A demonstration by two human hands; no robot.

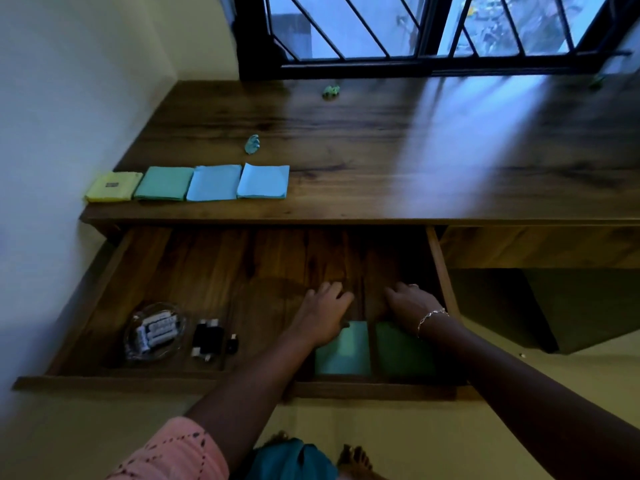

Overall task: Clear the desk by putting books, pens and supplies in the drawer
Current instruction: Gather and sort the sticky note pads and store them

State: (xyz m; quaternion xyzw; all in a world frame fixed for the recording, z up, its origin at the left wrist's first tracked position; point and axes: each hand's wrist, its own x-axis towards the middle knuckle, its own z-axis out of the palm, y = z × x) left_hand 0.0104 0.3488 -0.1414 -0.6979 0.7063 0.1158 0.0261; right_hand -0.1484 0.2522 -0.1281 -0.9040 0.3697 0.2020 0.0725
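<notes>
Study corner of a home. A dark wood-grain desk top (346, 133) is fitted against pale painted walls (69, 81) beneath a black-framed window with diagonal metal bars (346, 29). A shallow wooden drawer (207, 271) stands pulled out below it. A row of four square paper pads (187, 183), yellow, green and blue, lies on the desk; a bare foot (353, 459) rests on the yellowish floor (69, 445).

Head view — steeply down, near drawer (214, 271)

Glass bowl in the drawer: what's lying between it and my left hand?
Head view: a cluster of small black items and one smaller black piece, between the glass bowl and left hand.
</notes>
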